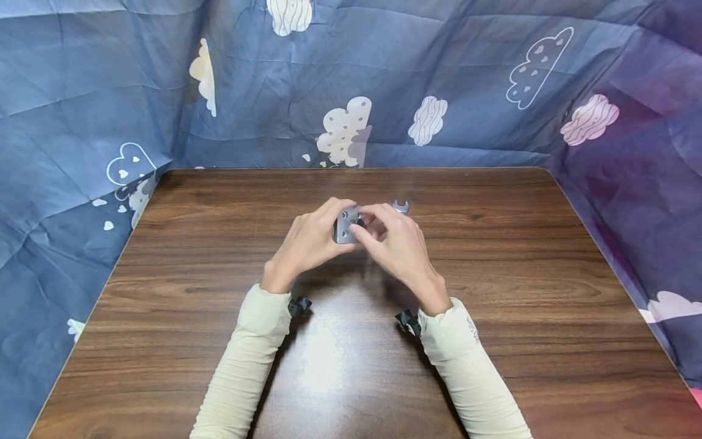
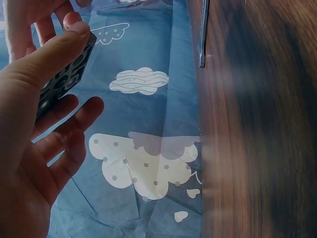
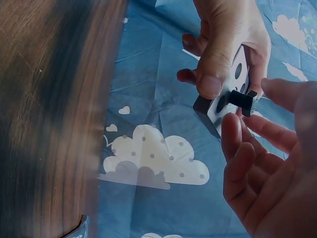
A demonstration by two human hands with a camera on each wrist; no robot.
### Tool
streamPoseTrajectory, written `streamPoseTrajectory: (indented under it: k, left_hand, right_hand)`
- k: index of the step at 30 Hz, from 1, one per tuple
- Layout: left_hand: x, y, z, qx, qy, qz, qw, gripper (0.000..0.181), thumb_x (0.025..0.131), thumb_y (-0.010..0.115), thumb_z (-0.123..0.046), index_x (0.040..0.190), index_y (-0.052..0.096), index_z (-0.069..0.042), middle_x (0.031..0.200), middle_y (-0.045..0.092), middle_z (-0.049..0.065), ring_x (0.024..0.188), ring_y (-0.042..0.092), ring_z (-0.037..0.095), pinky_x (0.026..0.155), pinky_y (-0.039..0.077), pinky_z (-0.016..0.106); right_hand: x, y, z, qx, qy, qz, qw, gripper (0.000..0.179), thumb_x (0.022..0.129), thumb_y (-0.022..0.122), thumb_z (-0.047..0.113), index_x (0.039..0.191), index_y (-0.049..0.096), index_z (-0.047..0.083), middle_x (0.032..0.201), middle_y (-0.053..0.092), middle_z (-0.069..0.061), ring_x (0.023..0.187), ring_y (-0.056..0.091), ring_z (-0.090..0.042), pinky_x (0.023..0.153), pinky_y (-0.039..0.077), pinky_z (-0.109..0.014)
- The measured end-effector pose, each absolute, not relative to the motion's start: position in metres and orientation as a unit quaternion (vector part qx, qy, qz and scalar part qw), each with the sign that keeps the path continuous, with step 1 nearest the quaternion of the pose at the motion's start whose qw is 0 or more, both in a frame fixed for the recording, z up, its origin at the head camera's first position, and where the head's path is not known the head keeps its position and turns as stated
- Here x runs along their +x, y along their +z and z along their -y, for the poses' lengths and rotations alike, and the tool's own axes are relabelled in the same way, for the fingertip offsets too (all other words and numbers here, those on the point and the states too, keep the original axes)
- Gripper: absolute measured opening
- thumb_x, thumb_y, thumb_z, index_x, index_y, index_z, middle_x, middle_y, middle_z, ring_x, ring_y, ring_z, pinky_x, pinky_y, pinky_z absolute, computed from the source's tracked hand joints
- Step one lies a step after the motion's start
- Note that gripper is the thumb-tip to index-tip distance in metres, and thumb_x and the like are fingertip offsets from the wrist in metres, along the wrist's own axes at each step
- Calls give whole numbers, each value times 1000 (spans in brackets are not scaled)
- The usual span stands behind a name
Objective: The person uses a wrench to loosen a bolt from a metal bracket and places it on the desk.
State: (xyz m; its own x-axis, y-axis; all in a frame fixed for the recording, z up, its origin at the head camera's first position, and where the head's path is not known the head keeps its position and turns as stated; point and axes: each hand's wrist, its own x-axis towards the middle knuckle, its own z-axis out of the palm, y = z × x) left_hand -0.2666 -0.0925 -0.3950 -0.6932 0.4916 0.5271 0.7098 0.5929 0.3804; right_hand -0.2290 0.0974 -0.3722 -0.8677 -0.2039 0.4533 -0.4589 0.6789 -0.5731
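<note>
My left hand (image 1: 309, 239) grips a grey metal block (image 1: 344, 227) with several round holes, its thumb on one edge and fingers on the other. The block is raised above the table. A black bolt (image 3: 241, 100) stands out of one hole in the block's face, its head toward my right hand (image 1: 399, 241). The thumb and fingertips of my right hand are around the bolt's head, pinching it. In the left wrist view the block (image 2: 69, 74) is seen tilted, partly covered by the left thumb.
An open-end wrench (image 1: 401, 207) lies on the brown wooden table (image 1: 219, 201) just beyond my right hand, partly hidden by it. A blue cloth with cloud prints (image 1: 247, 91) hangs behind the table and along both sides. Small black devices (image 1: 408, 322) sit at both wrists.
</note>
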Motion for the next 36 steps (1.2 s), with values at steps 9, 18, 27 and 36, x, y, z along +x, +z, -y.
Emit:
streamPoseTrajectory:
  k: [9, 18, 27, 36]
  left_hand:
    - [-266, -395, 90, -346, -289, 873, 184, 65, 74, 86, -40, 128, 58, -16, 107, 62, -2, 72, 60, 13, 58, 51, 35]
    - [-265, -394, 92, -339, -282, 878, 186, 65, 76, 83, -45, 129, 57, -16, 108, 62, -2, 72, 59, 13, 58, 51, 34]
    - [-266, -394, 92, -339, -280, 879, 184, 65, 76, 83, -44, 129, 57, -16, 109, 61, -2, 72, 59, 14, 57, 50, 35]
    - [-267, -394, 93, -338, -278, 880, 181, 63, 77, 82, -39, 129, 56, -17, 113, 62, -2, 75, 61, 15, 58, 51, 36]
  right_hand:
    - [-231, -373, -98, 186, 355, 898, 182, 21, 90, 72, 28, 100, 73, 10, 84, 71, -1, 70, 66, -13, 65, 52, -31]
    - [-230, -372, -98, 205, 351, 895, 186, 19, 89, 73, 22, 104, 74, 10, 86, 68, 1, 71, 63, -12, 65, 50, -30]
    - [-230, -374, -98, 219, 359, 888, 187, 20, 88, 73, 19, 107, 73, 11, 89, 66, 0, 73, 64, -13, 67, 54, -38]
    - [-229, -375, -98, 228, 354, 887, 188, 23, 87, 73, 15, 109, 73, 11, 94, 64, 0, 74, 64, -12, 67, 52, -33]
